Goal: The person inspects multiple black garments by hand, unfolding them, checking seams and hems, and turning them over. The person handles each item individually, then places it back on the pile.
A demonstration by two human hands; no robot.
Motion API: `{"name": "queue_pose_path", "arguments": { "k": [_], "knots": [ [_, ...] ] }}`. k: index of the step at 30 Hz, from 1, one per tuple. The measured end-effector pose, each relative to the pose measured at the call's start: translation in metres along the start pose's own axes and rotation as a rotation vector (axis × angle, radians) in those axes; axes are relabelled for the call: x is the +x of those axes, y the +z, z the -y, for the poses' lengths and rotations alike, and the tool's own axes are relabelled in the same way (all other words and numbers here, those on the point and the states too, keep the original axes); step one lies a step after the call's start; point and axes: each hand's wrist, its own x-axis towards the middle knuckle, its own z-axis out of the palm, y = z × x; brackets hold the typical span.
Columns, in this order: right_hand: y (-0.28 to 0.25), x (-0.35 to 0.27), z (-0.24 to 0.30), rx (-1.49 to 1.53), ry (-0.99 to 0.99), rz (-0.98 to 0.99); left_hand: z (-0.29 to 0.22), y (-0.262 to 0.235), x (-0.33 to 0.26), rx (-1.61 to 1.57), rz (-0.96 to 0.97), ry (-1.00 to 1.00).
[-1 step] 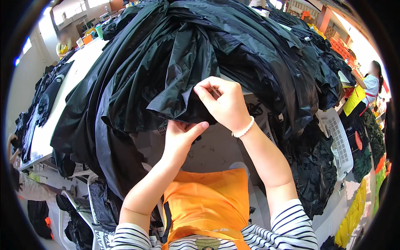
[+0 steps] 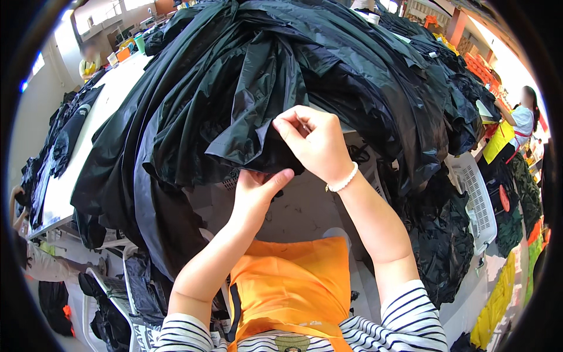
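Note:
A big heap of glossy black fabric covers the white table in front of me. My right hand, with a white bead bracelet at the wrist, pinches a folded edge of the fabric between thumb and fingers. Just below it, my left hand reaches under the same hanging edge. Its fingers are hidden beneath the cloth and its thumb lies along the hem. Both hands touch the same piece, close together. An orange apron covers my front.
A white plastic basket stands at the right, with more black fabric below it. A person in a yellow apron works at the far right. Dark garments lie along the left table. Another person's arm shows at left.

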Motion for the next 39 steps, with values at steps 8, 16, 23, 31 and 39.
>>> {"name": "queue_pose_path", "arguments": {
  "k": [8,16,23,31,39],
  "knots": [
    [-0.006,0.011,-0.014,-0.091,-0.011,-0.059,0.005,-0.002,0.008,-0.297,-0.007,-0.196],
    [0.003,0.03,-0.038,0.08,0.097,-0.109,-0.008,0.006,0.012,-0.381,0.105,-0.064],
    [-0.007,-0.002,0.002,-0.119,-0.113,-0.093,-0.013,-0.008,0.015,-0.256,0.099,0.063],
    [-0.023,-0.02,0.018,-0.094,-0.158,0.124,-0.017,0.0,0.016,-0.095,0.134,0.213],
    [-0.019,0.0,-0.021,0.167,0.205,0.123,-0.016,-0.007,0.021,-0.079,0.144,0.224]
  ]
}}
